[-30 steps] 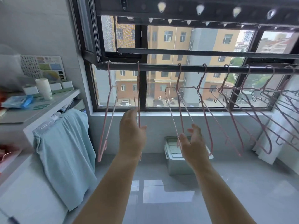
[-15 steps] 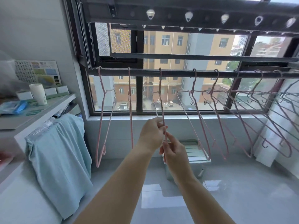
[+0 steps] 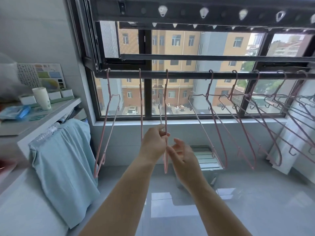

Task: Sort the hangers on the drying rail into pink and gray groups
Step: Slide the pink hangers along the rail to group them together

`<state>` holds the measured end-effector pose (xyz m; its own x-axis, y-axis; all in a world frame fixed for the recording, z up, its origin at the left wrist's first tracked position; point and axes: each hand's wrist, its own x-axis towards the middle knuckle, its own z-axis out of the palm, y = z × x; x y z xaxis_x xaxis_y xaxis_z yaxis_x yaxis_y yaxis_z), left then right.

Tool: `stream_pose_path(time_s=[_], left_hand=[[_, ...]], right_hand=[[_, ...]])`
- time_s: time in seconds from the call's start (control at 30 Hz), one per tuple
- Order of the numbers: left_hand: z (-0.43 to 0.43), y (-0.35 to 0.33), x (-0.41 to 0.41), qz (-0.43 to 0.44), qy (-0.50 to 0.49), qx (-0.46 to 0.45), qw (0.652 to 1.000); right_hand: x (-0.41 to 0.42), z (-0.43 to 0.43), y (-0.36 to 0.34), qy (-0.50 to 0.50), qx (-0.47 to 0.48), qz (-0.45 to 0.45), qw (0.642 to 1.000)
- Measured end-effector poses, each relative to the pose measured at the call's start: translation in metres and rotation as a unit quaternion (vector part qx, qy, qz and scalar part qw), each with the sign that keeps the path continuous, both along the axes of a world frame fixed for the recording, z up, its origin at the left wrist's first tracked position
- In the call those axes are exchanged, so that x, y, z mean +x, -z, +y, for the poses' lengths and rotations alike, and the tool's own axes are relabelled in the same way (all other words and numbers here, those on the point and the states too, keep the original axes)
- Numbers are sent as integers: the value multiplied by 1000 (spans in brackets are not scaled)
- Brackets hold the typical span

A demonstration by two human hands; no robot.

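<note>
At the far left a blue cloth (image 3: pixel 64 159) is draped over the edge of a shelf (image 3: pixel 51 113). Along the window the drying rail (image 3: pixel 187 74) is run from left to right, and the hangers are hooked over it. Three are seen almost edge-on at the left end: a first pink hanger (image 3: pixel 105 126), a second pink hanger (image 3: pixel 141 113) and a third pink hanger (image 3: pixel 165 99).

The third is pinched at its wires by the left hand (image 3: pixel 154 143). Its hook lies straight above that grip and its long axis hangs vertically from the rail. The right hand (image 3: pixel 183 155) is held just beside the hanger's lower part with its fingers loosely spread and nothing grasped. Whether the wire is touched by it cannot be told.

Across a gap to the right the next pink hanger (image 3: pixel 215 126) is hung, nearer to the right hand than to the left. Five hooks are counted from there to the frame's edge, eight in all. The nearer ones look pink, while the grayer hangers (image 3: pixel 300 106) at the far right overlap too much for each colour to be counted. The sorting is judged to be partly done.
</note>
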<state>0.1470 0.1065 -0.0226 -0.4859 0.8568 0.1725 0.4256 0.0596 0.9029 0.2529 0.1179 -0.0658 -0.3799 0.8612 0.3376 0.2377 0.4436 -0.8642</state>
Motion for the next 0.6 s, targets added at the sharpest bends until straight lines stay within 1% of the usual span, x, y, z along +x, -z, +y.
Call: stream_pose_path(time_s=[0.03,0.1,0.13,0.17,0.23,0.27,0.3,0.4,0.43,0.5,0.53,0.6], left_hand=[[0,0,1,18,-11,-1,1000],[0,0,5,71,-34,2,997],[1,-2,10,101,-45,15,994],[2,-3,16,129,-52,43,989],[7,-8,34,155,-40,111,981],[10,-10,45,153,-20,125,980],[15,-11,55,146,6,121,982],[35,-11,84,142,76,47,986],[42,-10,92,146,90,13,985],[53,-7,104,155,105,-42,981],[57,-6,109,150,109,-54,981],[61,-4,116,118,117,-48,985]], right_hand=[[11,4,-5,55,58,-7,997],[37,14,-15,174,158,6,972],[50,21,-19,215,165,2,963],[62,28,-21,237,141,-9,961],[78,38,-19,235,65,-38,969],[83,41,-15,222,37,-49,973],[87,42,-11,206,18,-53,977],[94,41,3,157,-23,-35,987],[96,41,5,149,-25,-34,988],[99,41,8,146,2,-46,988],[102,41,8,143,17,-48,988],[106,42,7,127,28,-43,991]])
